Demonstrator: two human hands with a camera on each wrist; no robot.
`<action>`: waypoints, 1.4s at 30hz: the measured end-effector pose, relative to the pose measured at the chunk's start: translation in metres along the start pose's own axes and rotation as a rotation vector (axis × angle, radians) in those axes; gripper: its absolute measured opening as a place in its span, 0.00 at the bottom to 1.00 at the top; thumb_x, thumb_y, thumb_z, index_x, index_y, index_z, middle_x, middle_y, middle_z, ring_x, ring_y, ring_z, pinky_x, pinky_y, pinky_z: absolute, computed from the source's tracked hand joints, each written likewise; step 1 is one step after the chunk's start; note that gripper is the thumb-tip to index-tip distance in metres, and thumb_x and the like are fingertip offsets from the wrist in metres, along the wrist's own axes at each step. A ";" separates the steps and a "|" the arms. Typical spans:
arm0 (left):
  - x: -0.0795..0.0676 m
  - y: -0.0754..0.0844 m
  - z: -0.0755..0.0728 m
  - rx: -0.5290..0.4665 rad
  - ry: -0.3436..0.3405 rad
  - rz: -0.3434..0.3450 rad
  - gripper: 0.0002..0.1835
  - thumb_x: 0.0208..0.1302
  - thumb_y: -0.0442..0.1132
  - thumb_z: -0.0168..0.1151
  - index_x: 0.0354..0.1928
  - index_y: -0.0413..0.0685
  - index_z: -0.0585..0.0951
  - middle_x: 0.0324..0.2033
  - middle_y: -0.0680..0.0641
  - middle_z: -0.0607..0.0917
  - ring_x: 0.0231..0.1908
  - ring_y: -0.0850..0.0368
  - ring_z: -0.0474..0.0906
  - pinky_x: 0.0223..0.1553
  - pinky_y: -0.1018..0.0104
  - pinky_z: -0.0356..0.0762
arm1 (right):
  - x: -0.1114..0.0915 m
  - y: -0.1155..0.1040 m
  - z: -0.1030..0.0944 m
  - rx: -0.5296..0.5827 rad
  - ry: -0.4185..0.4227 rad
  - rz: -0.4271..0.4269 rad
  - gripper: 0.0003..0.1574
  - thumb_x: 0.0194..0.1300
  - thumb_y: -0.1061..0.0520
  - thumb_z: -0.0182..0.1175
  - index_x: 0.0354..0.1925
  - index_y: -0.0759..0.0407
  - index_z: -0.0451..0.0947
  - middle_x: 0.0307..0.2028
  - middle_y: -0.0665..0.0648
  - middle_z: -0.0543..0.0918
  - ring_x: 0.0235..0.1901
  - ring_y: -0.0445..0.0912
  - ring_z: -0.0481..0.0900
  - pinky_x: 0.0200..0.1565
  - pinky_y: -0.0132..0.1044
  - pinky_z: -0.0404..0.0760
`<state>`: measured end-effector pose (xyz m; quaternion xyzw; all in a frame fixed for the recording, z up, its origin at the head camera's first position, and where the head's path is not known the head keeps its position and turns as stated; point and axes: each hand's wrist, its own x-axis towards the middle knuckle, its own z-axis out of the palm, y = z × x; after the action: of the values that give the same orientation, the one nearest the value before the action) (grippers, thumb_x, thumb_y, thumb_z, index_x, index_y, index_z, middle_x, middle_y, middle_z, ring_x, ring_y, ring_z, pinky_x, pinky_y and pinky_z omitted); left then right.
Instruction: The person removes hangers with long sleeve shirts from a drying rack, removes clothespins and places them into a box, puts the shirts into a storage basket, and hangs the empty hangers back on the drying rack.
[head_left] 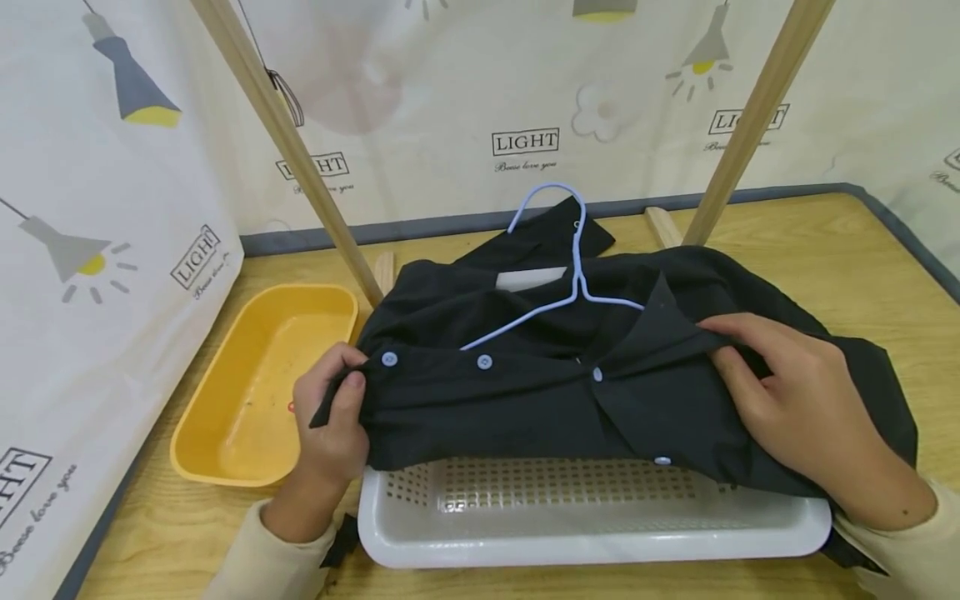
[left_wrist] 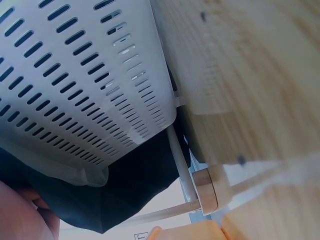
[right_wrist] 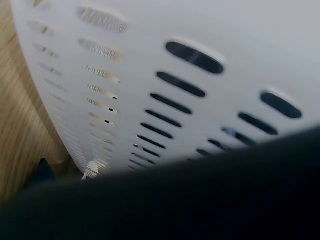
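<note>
A black shirt (head_left: 480, 417) with light blue buttons drapes over the white basket, a pale blue hanger (head_left: 577, 267) inside its neck and the hook pointing up. At the shirt's left edge my left hand (head_left: 330, 408) pinches the cloth between thumb and fingers. My right hand (head_left: 795, 400) pinches the shirt near its collar point on the right. In the left wrist view, part of the left hand (left_wrist: 25, 215) shows beside the dark cloth (left_wrist: 135, 185). Dark cloth (right_wrist: 200, 205) fills the lower right wrist view, where the right hand is hidden.
Under the shirt stands the white perforated basket (head_left: 592, 550). A yellow tray (head_left: 202, 400) sits to its left on the wooden table (head_left: 150, 533). Two wooden poles (head_left: 300, 167) rise behind the shirt, in front of a lamp-patterned curtain (head_left: 450, 83).
</note>
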<state>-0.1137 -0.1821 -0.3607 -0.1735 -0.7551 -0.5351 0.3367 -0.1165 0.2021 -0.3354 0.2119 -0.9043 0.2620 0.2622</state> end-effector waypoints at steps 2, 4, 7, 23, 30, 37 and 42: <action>0.001 0.000 0.000 -0.019 -0.006 -0.001 0.13 0.55 0.37 0.44 0.23 0.34 0.73 0.17 0.47 0.72 0.21 0.64 0.68 0.23 0.70 0.63 | 0.000 0.000 0.000 0.001 0.004 0.002 0.20 0.54 0.68 0.59 0.46 0.56 0.79 0.42 0.56 0.83 0.35 0.42 0.77 0.43 0.16 0.63; 0.001 0.000 0.000 -0.038 -0.015 -0.003 0.12 0.55 0.36 0.44 0.24 0.34 0.73 0.18 0.48 0.72 0.21 0.63 0.68 0.22 0.70 0.63 | 0.000 0.000 0.000 0.000 0.005 0.008 0.20 0.54 0.68 0.59 0.46 0.56 0.79 0.41 0.56 0.83 0.34 0.42 0.77 0.43 0.15 0.63; 0.000 0.000 0.000 -0.058 -0.025 -0.006 0.11 0.53 0.36 0.44 0.24 0.35 0.73 0.18 0.49 0.72 0.20 0.63 0.67 0.22 0.70 0.62 | 0.000 0.000 0.000 -0.003 0.005 0.012 0.20 0.54 0.68 0.59 0.46 0.56 0.79 0.41 0.56 0.83 0.34 0.41 0.77 0.43 0.15 0.63; 0.000 -0.001 -0.001 -0.100 0.002 -0.002 0.16 0.57 0.39 0.44 0.29 0.31 0.75 0.24 0.53 0.77 0.25 0.63 0.71 0.28 0.72 0.67 | 0.000 0.002 0.001 0.007 0.025 -0.014 0.20 0.53 0.69 0.60 0.46 0.56 0.80 0.40 0.55 0.84 0.33 0.31 0.74 0.40 0.17 0.65; -0.001 -0.001 0.000 -0.036 0.020 0.041 0.15 0.56 0.41 0.45 0.22 0.34 0.73 0.19 0.50 0.74 0.20 0.65 0.67 0.21 0.72 0.62 | 0.000 0.002 0.000 0.000 0.011 0.002 0.20 0.54 0.68 0.60 0.46 0.55 0.79 0.40 0.55 0.84 0.34 0.27 0.72 0.38 0.18 0.66; 0.000 -0.001 0.001 0.043 0.061 0.112 0.16 0.55 0.41 0.44 0.16 0.37 0.69 0.13 0.47 0.68 0.15 0.66 0.61 0.16 0.74 0.55 | 0.001 0.001 -0.001 0.012 0.013 -0.005 0.20 0.54 0.68 0.60 0.46 0.55 0.79 0.39 0.54 0.84 0.33 0.25 0.71 0.37 0.18 0.67; 0.001 -0.001 0.001 0.026 0.082 0.104 0.15 0.54 0.40 0.45 0.17 0.36 0.70 0.13 0.47 0.69 0.16 0.66 0.63 0.16 0.74 0.57 | 0.003 0.002 -0.001 0.004 0.010 -0.005 0.20 0.54 0.68 0.60 0.46 0.55 0.79 0.37 0.54 0.84 0.30 0.25 0.70 0.33 0.20 0.69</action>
<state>-0.1147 -0.1819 -0.3609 -0.1861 -0.7376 -0.5136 0.3968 -0.1194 0.2031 -0.3335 0.2135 -0.9019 0.2640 0.2671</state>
